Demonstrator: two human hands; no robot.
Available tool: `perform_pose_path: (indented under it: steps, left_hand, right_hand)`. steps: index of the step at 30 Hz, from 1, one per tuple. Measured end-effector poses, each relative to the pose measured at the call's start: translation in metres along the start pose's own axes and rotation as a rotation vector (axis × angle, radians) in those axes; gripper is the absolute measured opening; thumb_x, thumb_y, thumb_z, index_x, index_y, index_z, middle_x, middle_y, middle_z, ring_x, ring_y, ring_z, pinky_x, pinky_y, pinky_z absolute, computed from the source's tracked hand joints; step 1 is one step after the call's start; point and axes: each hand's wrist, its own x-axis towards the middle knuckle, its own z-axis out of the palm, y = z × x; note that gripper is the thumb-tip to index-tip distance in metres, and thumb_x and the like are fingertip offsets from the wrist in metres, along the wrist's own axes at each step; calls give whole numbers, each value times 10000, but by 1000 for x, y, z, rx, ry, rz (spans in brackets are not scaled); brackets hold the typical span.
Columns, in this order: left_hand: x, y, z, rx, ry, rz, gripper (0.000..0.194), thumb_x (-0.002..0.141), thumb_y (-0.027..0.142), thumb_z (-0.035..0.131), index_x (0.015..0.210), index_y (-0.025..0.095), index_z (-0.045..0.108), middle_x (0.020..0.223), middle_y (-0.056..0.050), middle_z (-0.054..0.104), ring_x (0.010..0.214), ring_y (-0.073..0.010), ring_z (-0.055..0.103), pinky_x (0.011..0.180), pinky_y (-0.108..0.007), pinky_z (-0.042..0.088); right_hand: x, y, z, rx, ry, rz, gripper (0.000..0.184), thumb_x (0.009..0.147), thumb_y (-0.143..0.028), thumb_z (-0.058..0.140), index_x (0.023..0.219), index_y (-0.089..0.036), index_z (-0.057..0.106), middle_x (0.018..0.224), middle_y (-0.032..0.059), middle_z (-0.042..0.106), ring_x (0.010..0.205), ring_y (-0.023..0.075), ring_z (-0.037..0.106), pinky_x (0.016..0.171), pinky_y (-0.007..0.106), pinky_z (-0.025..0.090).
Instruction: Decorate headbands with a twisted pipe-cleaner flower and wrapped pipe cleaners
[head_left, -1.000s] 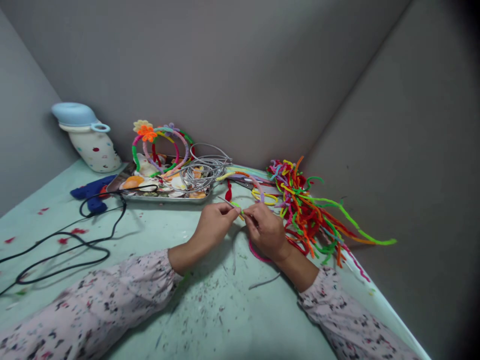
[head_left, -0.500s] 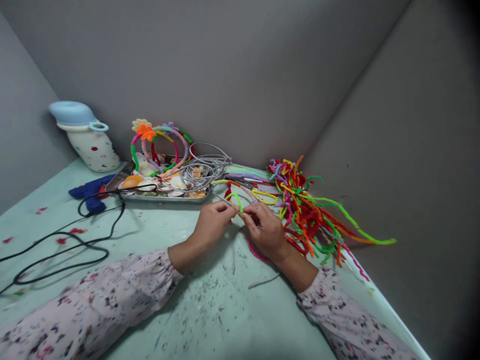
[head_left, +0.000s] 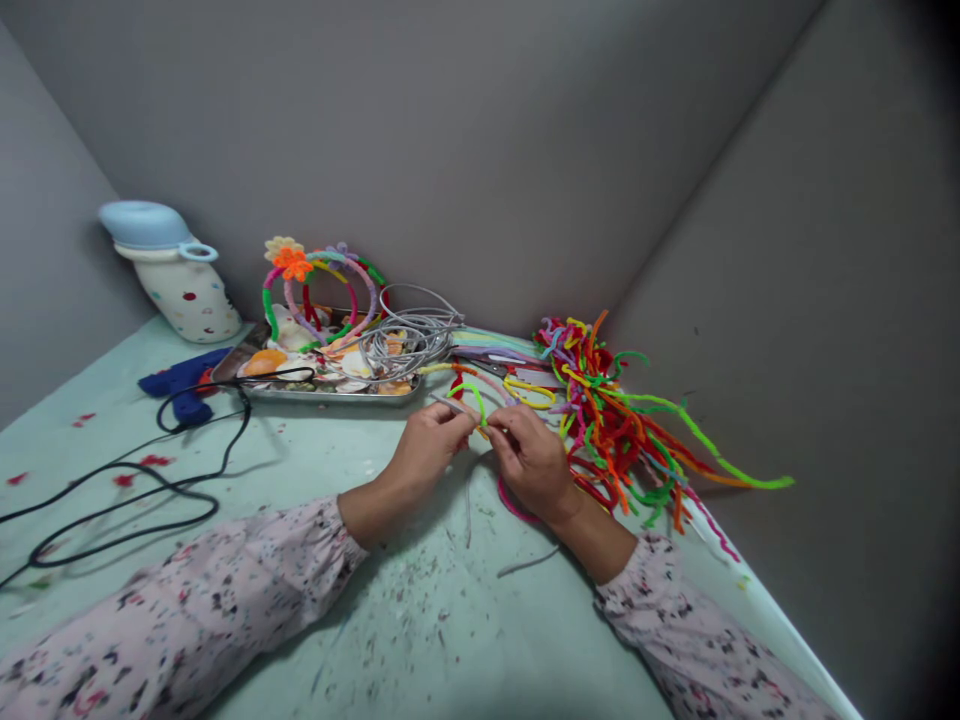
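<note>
While both forearms rest on the table, I see my left hand and right hand at frame centre, each pinching the green pipe cleaner, looped above the fingertips; the pipe-cleaner pile lies right of them.

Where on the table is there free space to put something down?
Free: the table between the black cable, the metal tray and the left hand. Crowded: the right side, under the pile of pipe cleaners beside the right hand.

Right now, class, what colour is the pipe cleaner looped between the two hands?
Bright green pipe cleaner, clearest in the head view.
</note>
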Motion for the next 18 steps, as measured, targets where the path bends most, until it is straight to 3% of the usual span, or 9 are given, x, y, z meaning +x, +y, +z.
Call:
perform_pose_path:
  steps: [7, 18]
  left_hand:
    - [-3, 6, 1, 28, -9, 71, 150, 751, 281, 571, 659, 164, 585, 590, 34, 488, 561, -101, 417, 550, -238, 325]
    - [-2, -4, 2, -78, 14, -36, 287, 752, 404, 606, 616, 159, 540, 561, 35, 457, 519, -92, 382, 514, -246, 285]
  right_hand:
    - [2, -2, 0, 42, 17, 37, 65, 881, -192, 530, 929, -217, 565, 867, 42, 627, 833, 166, 594, 721, 292, 479]
    - [2, 2, 1, 62, 47, 39, 88, 872, -182, 538, 943, -220, 576, 883, 37, 630, 841, 158, 598, 748, 287, 484]
